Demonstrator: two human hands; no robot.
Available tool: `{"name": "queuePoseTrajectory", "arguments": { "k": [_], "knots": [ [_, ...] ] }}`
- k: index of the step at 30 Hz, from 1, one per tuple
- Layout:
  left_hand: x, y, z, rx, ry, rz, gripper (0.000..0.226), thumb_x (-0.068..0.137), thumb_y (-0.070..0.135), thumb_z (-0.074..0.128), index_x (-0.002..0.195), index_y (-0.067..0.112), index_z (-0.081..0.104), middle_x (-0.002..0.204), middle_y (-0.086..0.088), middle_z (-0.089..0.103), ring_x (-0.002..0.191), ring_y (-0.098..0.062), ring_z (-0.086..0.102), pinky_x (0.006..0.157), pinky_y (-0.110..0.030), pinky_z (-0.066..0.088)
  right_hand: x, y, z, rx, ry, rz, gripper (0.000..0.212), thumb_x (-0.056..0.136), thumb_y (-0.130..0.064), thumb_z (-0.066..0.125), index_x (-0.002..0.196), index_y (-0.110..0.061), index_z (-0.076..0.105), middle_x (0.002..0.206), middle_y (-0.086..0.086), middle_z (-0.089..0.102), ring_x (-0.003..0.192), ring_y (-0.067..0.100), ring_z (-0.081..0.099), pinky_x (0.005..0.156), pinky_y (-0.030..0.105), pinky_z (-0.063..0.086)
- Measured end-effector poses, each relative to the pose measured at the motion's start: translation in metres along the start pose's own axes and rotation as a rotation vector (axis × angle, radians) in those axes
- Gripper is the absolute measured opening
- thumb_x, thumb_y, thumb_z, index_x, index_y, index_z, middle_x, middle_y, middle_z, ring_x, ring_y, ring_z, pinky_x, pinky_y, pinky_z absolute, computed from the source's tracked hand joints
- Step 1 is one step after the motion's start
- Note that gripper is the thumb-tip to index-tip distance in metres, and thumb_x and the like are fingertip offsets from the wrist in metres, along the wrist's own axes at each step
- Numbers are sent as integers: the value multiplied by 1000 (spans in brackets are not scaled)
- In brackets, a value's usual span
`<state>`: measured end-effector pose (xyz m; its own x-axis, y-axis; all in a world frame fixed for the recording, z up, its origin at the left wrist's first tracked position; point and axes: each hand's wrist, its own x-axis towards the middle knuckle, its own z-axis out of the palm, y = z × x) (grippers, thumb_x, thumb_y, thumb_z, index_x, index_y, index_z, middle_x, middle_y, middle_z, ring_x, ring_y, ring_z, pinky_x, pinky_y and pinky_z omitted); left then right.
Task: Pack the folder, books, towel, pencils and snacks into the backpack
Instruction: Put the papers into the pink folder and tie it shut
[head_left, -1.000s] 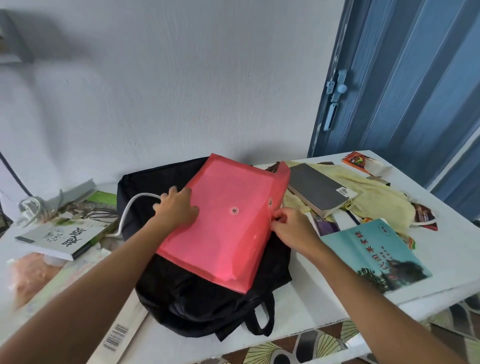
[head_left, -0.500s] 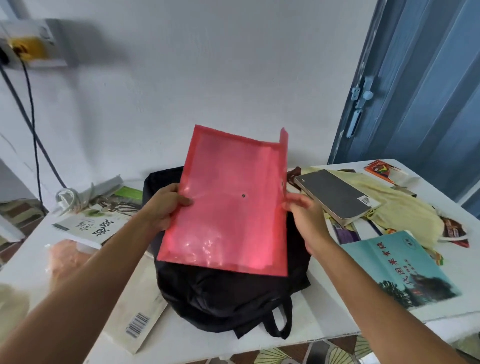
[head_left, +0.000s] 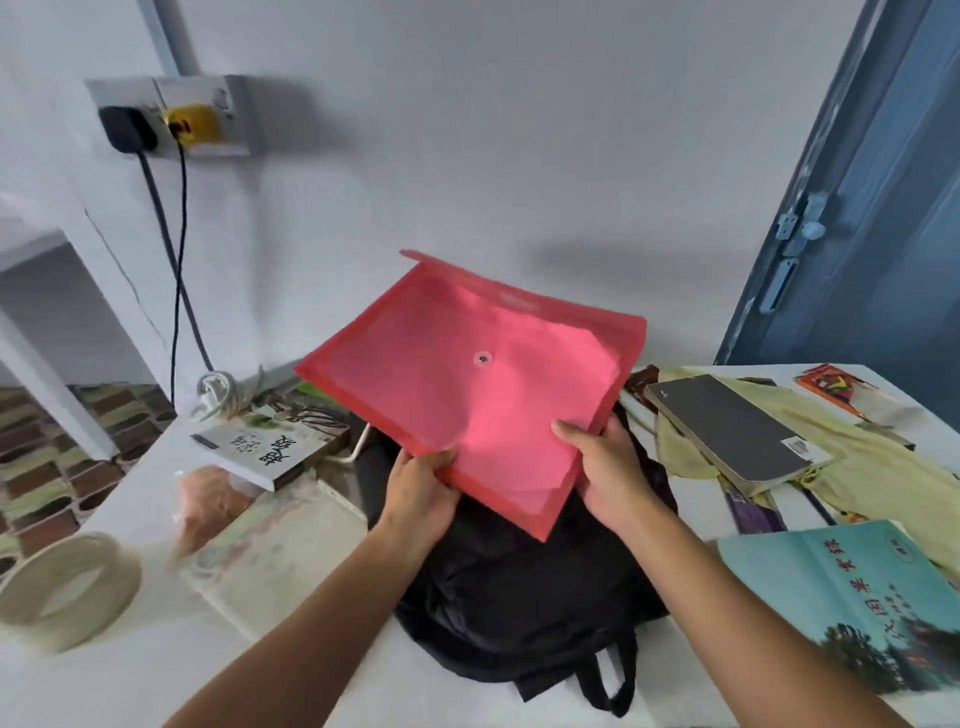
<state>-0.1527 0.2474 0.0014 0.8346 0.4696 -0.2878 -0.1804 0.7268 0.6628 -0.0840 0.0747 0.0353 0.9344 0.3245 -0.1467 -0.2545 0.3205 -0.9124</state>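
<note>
A translucent red folder (head_left: 478, 374) with a snap button hangs in the air above the black backpack (head_left: 524, 587), tilted away from me. My left hand (head_left: 421, 493) grips its near left corner, and my right hand (head_left: 610, 467) grips its near right edge. The backpack lies flat on the white table (head_left: 156, 670). To the right lie a grey notebook (head_left: 727, 426) on a yellow towel (head_left: 857, 467), a teal book (head_left: 852, 597) and snack packets (head_left: 831, 387). A white book (head_left: 265, 441) lies to the left.
A tape roll (head_left: 67, 587) sits at the table's left edge beside a wrapped snack (head_left: 208, 499) and a pale book (head_left: 270, 556). Cables (head_left: 176, 249) drop from a wall socket (head_left: 171, 114) to a coiled cord. A blue door (head_left: 872, 208) stands at the right.
Both hands lifted the folder off the backpack, then turned it from upright to nearly flat and shifted their grip to its near edge. The camera view tilted up.
</note>
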Motion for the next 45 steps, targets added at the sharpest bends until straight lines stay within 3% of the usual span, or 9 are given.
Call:
{"name": "queuePoseTrajectory", "arguments": {
  "k": [6,12,15,19,23,28,32,36,45],
  "knots": [
    [-24,23,0,-101,-19,-26,22,91,10,51,112,12,55,96,-7,64,87,-22,63,71,-37,56,19,-8,-8,-222,118,-58,40,77,13,61,97,-21,63,96,1,68,87,21,63,71,31,49],
    [-19,89,-67,-234,-167,-33,111,49,83,50,131,8,51,129,-23,59,116,-42,59,102,-59,40,36,-32,-52,-318,-49,30,44,76,9,63,111,-18,60,108,12,67,90,27,63,77,36,49],
    [-7,115,-98,-146,-323,-118,117,52,81,66,143,12,40,138,-22,52,117,-38,59,99,-51,45,33,-38,-67,-379,-191,73,49,71,1,70,115,-18,58,104,10,69,89,26,65,75,35,49],
    [1,125,-88,305,-180,-173,80,76,75,53,125,13,58,104,-15,68,86,-31,66,74,-44,55,29,-25,-75,-457,-355,231,94,31,-26,95,116,-12,60,107,14,71,93,29,68,78,38,54],
    [2,110,-72,585,-37,-28,24,89,11,61,111,2,63,99,-18,66,72,-20,70,69,-35,60,15,-10,-67,-780,-213,209,65,61,-7,85,120,-9,57,107,13,69,95,26,67,87,42,53],
    [-1,101,-64,580,24,104,25,84,-11,59,97,11,61,85,-13,65,62,-19,67,60,-33,59,6,-14,-40,-1060,282,-518,54,79,3,60,130,-11,51,113,4,53,104,27,55,89,45,48],
    [-2,102,-65,575,-17,119,29,87,-12,55,100,13,61,87,-13,66,66,-19,67,62,-33,60,7,-27,8,-1048,15,-961,25,83,9,58,99,-6,69,90,1,65,80,17,61,76,29,50],
    [-3,103,-66,537,-82,135,31,87,-13,53,103,12,62,87,-12,69,71,-20,69,63,-33,60,22,-8,49,-1184,-228,-597,14,90,-14,61,100,-10,70,85,1,69,75,9,62,74,22,51],
    [-18,101,-58,567,-210,282,31,81,-10,56,105,9,64,85,-6,73,75,-16,70,68,-27,59,46,2,96,-1718,67,-288,64,91,-65,30,108,-16,67,125,11,53,123,34,37,103,58,19]
  ]
}}
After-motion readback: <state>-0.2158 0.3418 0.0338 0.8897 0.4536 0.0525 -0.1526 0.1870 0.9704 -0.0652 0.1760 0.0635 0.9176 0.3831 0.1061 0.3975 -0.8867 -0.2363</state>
